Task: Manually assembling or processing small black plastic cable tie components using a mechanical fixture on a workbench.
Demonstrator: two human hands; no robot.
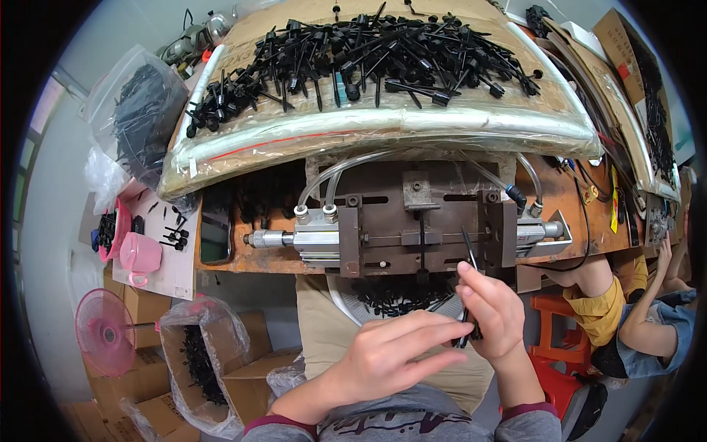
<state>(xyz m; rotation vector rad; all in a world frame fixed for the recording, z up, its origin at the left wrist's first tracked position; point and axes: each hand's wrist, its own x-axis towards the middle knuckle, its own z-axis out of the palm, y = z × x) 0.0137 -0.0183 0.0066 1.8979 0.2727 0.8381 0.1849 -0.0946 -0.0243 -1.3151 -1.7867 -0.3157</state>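
My right hand (495,312) is closed around thin black plastic rods; one rod (469,247) sticks up past the thumb and fingertips, and dark ends show below the fingers. My left hand (401,352) reaches across with its fingers stretched out, the fingertips close to those lower ends; whether they touch cannot be told. Just beyond the hands stands a brown metal fixture (383,254). A black rod-shaped part (423,247) lies upright in the picture across its middle, under a small metal block (418,189). Air cylinders flank the fixture, the left one (318,241) silver.
A cardboard tray (471,121) with plastic-wrapped edges holds a heap of black parts (368,55) behind the fixture. Below it, a white basin (346,303) holds more. A pink mug (141,255), pink fan (106,331) and bagged box (177,350) are left. Another person (648,324) sits right.
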